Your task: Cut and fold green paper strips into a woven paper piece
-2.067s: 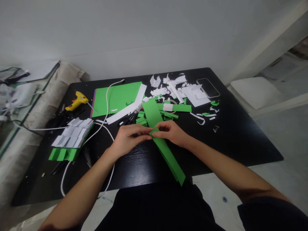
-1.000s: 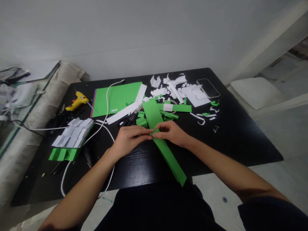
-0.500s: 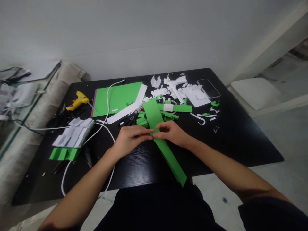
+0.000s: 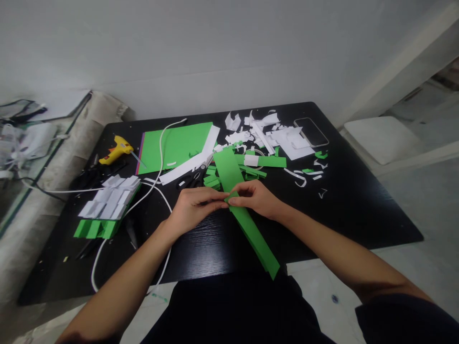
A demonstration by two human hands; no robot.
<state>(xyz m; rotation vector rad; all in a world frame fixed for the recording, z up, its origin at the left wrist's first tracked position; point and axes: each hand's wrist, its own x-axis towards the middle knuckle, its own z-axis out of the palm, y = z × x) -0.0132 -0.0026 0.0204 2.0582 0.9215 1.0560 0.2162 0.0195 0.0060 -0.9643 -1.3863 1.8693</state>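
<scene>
A long, bright green paper strip (image 4: 247,223) slants across the middle of the frame, from just above centre down toward the lower right, where its pointed end hangs past the dark table edge. It is pinched at its left edge, near the centre of the frame, where a small green fold (image 4: 233,194) sticks up. The lower stretch looks doubled, its two layers slightly parted at the tip.

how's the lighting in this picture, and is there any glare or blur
Head view: dim light overall, with a pale sheen on the black table below the left hand; also head view: outer edges look soft and smeared, while the green strip looks fairly clear.
</scene>
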